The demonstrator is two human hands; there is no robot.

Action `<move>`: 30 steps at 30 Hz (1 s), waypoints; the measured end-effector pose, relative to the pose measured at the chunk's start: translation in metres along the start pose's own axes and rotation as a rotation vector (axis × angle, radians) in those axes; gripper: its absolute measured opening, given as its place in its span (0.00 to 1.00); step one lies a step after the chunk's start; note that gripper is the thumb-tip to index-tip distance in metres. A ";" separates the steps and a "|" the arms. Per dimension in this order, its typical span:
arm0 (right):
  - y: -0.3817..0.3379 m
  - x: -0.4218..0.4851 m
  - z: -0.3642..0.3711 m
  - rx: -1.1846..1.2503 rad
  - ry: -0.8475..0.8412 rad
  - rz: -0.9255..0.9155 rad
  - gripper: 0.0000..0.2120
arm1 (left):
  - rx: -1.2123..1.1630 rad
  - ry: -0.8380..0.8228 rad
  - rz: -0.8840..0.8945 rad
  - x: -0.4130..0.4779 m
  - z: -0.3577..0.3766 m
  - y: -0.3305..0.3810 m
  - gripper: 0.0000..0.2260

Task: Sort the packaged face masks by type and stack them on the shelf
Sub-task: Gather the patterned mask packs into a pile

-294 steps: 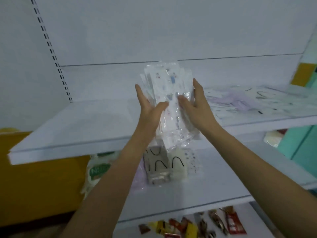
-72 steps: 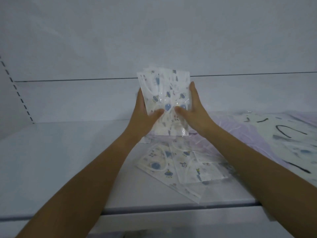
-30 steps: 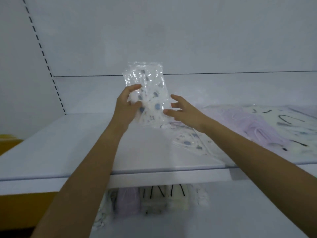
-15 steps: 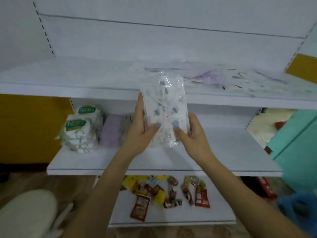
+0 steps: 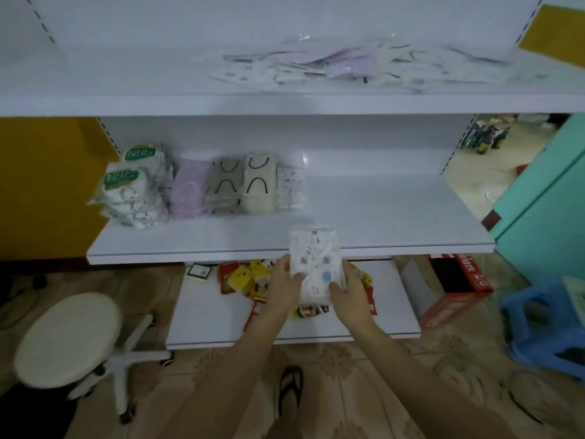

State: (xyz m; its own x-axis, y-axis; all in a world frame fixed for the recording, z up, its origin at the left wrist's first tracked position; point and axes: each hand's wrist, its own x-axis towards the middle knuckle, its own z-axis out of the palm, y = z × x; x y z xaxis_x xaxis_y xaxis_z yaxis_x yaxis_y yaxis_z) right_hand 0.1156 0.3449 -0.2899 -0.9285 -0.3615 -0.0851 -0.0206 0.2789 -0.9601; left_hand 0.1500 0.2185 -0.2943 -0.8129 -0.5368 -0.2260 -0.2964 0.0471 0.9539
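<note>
Our bundle of blue-printed masks (image 5: 315,264) has come down from the top shelf (image 5: 126,90) to the front edge of the middle shelf (image 5: 395,217), centre frame, with our left hand (image 5: 283,288) and right hand (image 5: 349,291) each clasping a side. We judge it bound for the matching stack (image 5: 289,188). Green "N95" reads on the packs (image 5: 131,185) at left.

Printed mask packs (image 5: 315,264): white, blue and grey motifs
N95 packs (image 5: 133,185): white, green labels
Lilac stack (image 5: 188,193): plain pale purple
Grey stack (image 5: 224,185), cream stack (image 5: 258,183): black loop arcs
Small-print stack (image 5: 289,186): white, possibly blue dots, blurred
Shelf (image 5: 395,217): white
Snack packets (image 5: 243,277): red, yellow
Round stool (image 5: 68,337): off-white
Plastic stool (image 5: 544,321): blue
Floor tiles (image 5: 468,353): beige, floral pattern
</note>
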 end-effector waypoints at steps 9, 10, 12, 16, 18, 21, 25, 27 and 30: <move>0.003 0.194 0.033 -0.001 0.043 0.116 0.13 | 0.164 -0.075 0.062 0.169 -0.005 0.032 0.24; 0.002 0.222 0.037 0.021 0.060 0.126 0.13 | 0.253 -0.075 0.112 0.193 -0.009 0.033 0.25; 0.004 0.271 0.046 0.046 0.090 0.159 0.13 | 0.462 -0.071 0.206 0.234 -0.019 0.031 0.24; 0.008 0.341 0.072 0.066 0.060 0.231 0.04 | 0.827 -0.028 0.353 0.291 -0.037 0.021 0.22; 0.014 0.368 0.086 0.112 0.010 0.273 0.08 | 1.057 -0.036 0.389 0.314 -0.043 0.013 0.22; 0.021 0.387 0.104 -0.002 -0.031 0.281 0.11 | 1.353 -0.106 0.315 0.331 -0.045 0.003 0.21; 0.022 0.388 0.113 -0.162 0.053 0.252 0.14 | 1.469 -0.140 0.300 0.334 -0.038 -0.001 0.21; 0.024 0.389 0.116 -0.165 0.103 0.259 0.16 | 1.520 -0.166 0.316 0.332 -0.035 0.001 0.22; 0.025 0.392 0.121 -0.246 0.038 0.254 0.17 | 1.609 -0.188 0.344 0.331 -0.032 0.000 0.23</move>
State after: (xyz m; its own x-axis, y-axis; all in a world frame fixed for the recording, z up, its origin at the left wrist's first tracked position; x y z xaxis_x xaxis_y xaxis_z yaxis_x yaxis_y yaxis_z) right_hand -0.2039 0.1020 -0.3797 -0.9286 -0.2206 -0.2984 0.1285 0.5633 -0.8162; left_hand -0.1032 0.0139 -0.3626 -0.9558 -0.2205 -0.1944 -0.1863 0.9659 -0.1797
